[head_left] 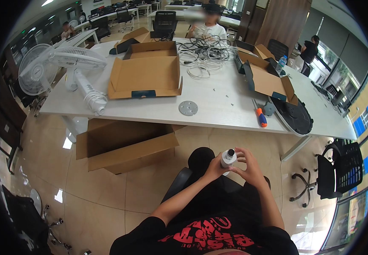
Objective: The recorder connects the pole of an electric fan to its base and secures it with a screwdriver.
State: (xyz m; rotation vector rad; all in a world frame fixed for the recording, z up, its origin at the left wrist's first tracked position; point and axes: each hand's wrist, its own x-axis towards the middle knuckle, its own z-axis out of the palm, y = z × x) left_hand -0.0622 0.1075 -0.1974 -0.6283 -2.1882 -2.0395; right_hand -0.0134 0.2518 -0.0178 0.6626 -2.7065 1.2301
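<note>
Above my lap, a white cylindrical part [227,159] with a black knob-like tip stands roughly upright between my hands. My left hand [214,169] is closed around its left side. My right hand [250,169] curves about the right side, thumb at the lower part and fingertips near the top, with a gap inside the curl. The part's lower end is hidden by my hands. On the table ahead lie a round grey metal disc [188,108] with holes, an orange-and-blue screwdriver [261,117], a small grey knob-shaped piece [269,109] and a black-bottomed oval base [293,117].
White fans [39,70] lie at the table's left. Open cardboard boxes [145,76] and a tangled cable pile [205,53] cover the middle; another open box [269,78] sits right. A large carton [126,146] stands on the floor. An office chair [341,170] is right. A person [213,32] sits opposite.
</note>
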